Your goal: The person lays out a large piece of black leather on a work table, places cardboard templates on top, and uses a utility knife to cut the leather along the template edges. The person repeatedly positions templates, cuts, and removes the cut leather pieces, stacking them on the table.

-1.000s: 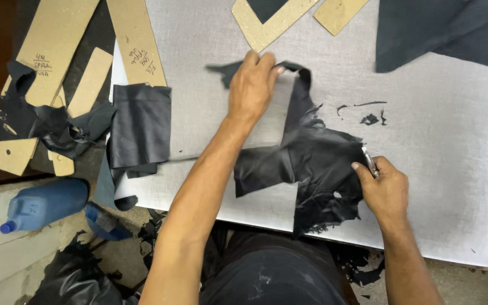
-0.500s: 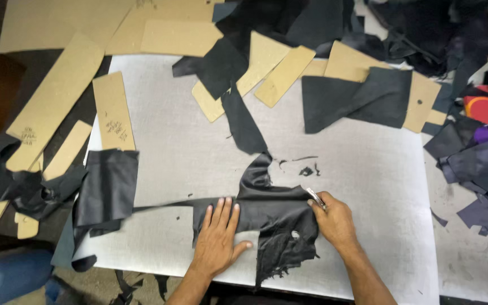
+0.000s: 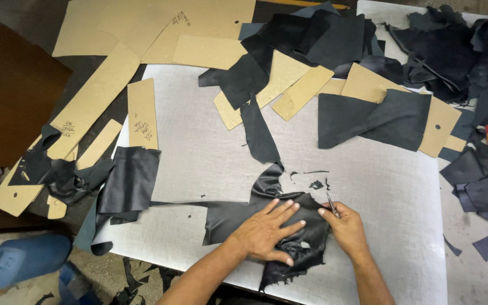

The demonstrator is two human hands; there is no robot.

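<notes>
While the left hand [image 3: 266, 231] presses flat, fingers spread, on the black leather piece [image 3: 289, 237] at the table's [image 3: 368, 226] near edge, the right hand [image 3: 344, 226] fingers pinch a thin blade [image 3: 331, 204] beside it. The leather appears limp and crumple-prone; hold it flat near the cut.

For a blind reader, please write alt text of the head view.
A left hand presses black leather flat on a grey table, while the right hand holds a thin blade at its edge. Cardboard patterns and leather scraps lie around.
</notes>
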